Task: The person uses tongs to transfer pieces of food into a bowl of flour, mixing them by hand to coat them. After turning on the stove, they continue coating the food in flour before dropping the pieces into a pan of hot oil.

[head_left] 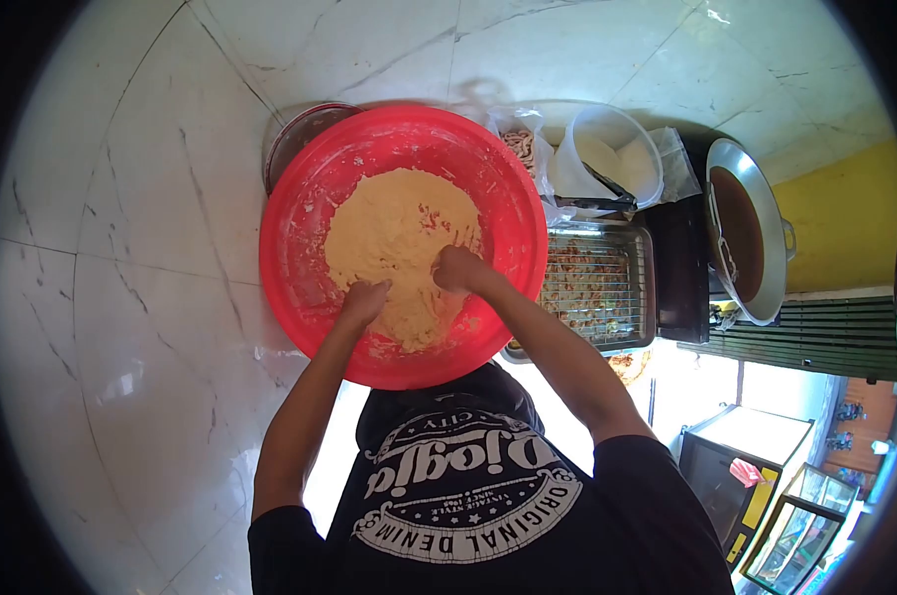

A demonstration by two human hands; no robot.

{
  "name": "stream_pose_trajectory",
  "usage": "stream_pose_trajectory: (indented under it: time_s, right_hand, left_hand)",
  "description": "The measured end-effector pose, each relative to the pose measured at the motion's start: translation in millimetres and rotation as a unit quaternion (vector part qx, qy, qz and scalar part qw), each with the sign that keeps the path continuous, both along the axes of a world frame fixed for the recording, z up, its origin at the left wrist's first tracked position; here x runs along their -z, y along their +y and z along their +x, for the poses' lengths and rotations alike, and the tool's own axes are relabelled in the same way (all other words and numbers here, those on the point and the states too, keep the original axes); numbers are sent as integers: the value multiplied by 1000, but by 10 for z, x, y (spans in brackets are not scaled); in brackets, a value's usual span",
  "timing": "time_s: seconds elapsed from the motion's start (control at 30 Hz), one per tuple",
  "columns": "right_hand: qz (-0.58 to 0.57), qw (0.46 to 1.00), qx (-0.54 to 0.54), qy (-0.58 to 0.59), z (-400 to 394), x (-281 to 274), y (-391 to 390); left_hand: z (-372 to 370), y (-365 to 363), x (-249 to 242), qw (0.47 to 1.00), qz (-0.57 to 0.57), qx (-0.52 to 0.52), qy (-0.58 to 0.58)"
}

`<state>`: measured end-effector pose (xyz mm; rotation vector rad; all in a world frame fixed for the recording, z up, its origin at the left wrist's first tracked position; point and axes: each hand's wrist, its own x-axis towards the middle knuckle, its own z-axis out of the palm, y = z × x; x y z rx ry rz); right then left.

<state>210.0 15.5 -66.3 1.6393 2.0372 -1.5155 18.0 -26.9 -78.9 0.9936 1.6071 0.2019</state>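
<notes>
A wide red plastic basin (300, 208) holds a pale yellow, crumbly flour mixture (399, 218), with smears of it along the inner wall. My left hand (367, 299) is at the near left of the mixture, its fingers curled and partly sunk in. To the right, my right hand (456, 269) is closed like a fist against the mixture, its fingertips hidden. Loose clumps lie between the hands and toward the near side of the basin.
A metal bowl edge (288, 149) shows behind the basin. On the right are a clear tub of white contents (607, 149), black-handled tongs (602, 201), a wire rack over a tray (592, 283) and a large wok of brown liquid (741, 233). Marbled tiles (141, 248) lie left.
</notes>
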Motion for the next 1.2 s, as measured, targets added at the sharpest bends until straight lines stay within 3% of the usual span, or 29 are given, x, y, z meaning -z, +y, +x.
stream_pose_trajectory:
  time_s: [0.03,0.07,0.1,0.17,0.2,0.27,0.3,0.33,0.37,0.47,0.53,0.57,0.63,0.67,0.73,0.77,0.9,0.93,1.0,1.07,1.1,1.13,1.17,1.2]
  right_hand:
    - [32,989,28,-139,-29,100,5]
    - [32,990,28,-138,-65,311,-22]
    - [-22,994,34,-98,-89,584,-58]
    - [-75,995,41,-57,-197,672,-116]
    - [-101,991,74,-36,-271,569,-146]
    - [-128,986,106,-16,-296,504,-160]
    - [-46,993,102,28,-250,508,-153]
    - [34,992,99,72,-210,469,-168]
    - [33,992,100,72,-147,424,-164]
    - [29,992,89,85,-65,-66,-102]
    - [-27,997,46,49,-51,-210,-22]
    - [-27,997,49,49,-71,-58,-31]
    - [193,976,95,32,-166,459,-12]
    - [194,976,97,31,-205,549,-36]
    - [136,990,-28,-32,-251,647,-128]
    - [134,990,-27,-32,-260,598,-168]
    - [54,993,-99,-37,-156,140,-135]
    - [38,991,-127,-8,-84,42,-79]
    - [-6,995,-97,-2,33,-131,13]
    - [-49,997,-64,3,84,-73,67]
    - [-33,996,-35,-69,95,118,94]
    - [-16,990,-6,-140,68,160,117]
    - [-14,990,-7,-138,24,213,73]
    - [-64,991,36,-114,-48,201,-32]
  left_hand:
    - [16,-15,264,992,-72,-97,-20]
    - [11,-40,393,970,-147,-192,-37]
    - [98,-53,337,970,-146,-191,-37]
    - [350,-81,165,922,-169,-293,-188]
    - [357,-85,232,922,-169,-294,-188]
    - [370,-95,430,987,-68,-115,-86]
    - [399,-119,327,987,-68,-115,-86]
    - [449,-175,128,991,24,-128,-36]
    - [480,-190,12,983,116,-140,12]
    - [221,-137,34,989,111,-85,-54]
    - [120,-19,154,990,133,-55,-3]
    - [114,30,238,986,156,-28,46]
    - [143,77,420,982,175,-2,77]
    - [163,87,533,975,192,23,107]
    - [241,53,948,981,178,28,69]
    - [250,11,1057,986,161,34,32]
    - [173,-92,449,988,114,98,43]
    - [115,-107,242,992,88,91,-20]
    - [12,-116,111,991,61,82,-83]
    - [-42,-90,99,999,40,23,4]
    - [-26,-98,176,999,41,22,3]
    - [5,-100,301,999,-38,2,11]
    - [25,-103,423,993,-118,-18,20]
    - [100,-100,448,993,-115,-19,21]
